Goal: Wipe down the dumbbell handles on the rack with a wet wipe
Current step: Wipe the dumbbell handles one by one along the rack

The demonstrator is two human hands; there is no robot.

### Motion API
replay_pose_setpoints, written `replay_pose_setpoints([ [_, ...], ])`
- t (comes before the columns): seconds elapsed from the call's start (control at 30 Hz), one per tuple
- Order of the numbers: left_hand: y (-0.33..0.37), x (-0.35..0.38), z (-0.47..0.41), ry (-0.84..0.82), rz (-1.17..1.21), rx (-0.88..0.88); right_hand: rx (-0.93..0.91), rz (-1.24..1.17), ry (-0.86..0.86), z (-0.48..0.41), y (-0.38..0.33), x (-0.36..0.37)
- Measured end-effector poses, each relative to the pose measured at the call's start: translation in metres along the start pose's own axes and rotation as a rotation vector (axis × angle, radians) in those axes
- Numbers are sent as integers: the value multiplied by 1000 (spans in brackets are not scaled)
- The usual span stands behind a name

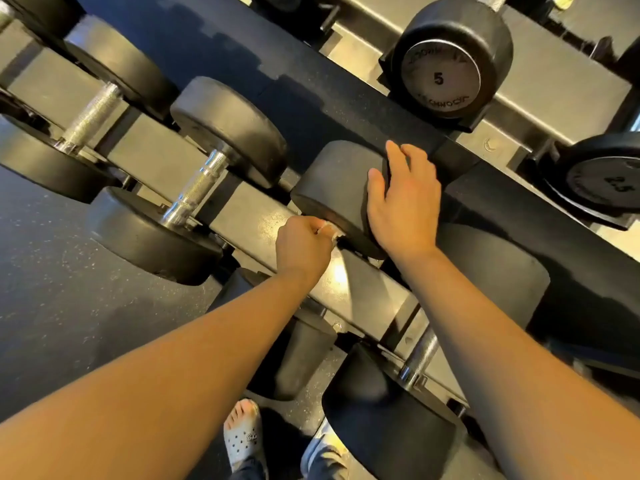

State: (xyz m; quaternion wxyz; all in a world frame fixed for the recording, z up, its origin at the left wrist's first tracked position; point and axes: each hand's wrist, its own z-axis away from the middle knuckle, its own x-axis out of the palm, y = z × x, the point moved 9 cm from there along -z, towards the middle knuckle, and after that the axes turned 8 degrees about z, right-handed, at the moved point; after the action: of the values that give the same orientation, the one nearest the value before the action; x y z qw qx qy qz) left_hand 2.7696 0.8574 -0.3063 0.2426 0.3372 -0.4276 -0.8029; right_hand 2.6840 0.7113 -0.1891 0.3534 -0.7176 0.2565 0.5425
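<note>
Your left hand (304, 245) is curled into a fist round a white wipe (327, 233), most of it hidden, tight against the black head of a dumbbell (332, 188) on the rack (363, 299). Its handle is covered by your fist. Your right hand (403, 199) lies flat on that head, fingers straight. One end cap (440, 69) reads "5", another cap (602, 181) "2.5". The lettering around the rims is too blurred to read.
</note>
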Motion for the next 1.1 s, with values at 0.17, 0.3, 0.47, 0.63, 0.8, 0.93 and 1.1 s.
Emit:
replay_pose_setpoints([
  [0.17,-36,20,-19,-177,346,-469,80,-252,77,3,10,28],
  [0.3,-54,47,-17,-545,433,-746,76,-216,96,1,15,29],
  [0.47,-48,28,-25,-240,514,-598,93,-188,58,2,15,31],
  [0.63,22,2,5,-179,-355,274,117,-159,49,1,16,30],
  [0.8,12,0,-12,-145,-183,139,125,-161,60,2,15,30],
  [0.93,-29,7,-28,-283,338,-336,122,-175,66,1,16,29],
  [1.1,-52,26,-12,-610,569,-753,137,-211,69,3,16,29],
])
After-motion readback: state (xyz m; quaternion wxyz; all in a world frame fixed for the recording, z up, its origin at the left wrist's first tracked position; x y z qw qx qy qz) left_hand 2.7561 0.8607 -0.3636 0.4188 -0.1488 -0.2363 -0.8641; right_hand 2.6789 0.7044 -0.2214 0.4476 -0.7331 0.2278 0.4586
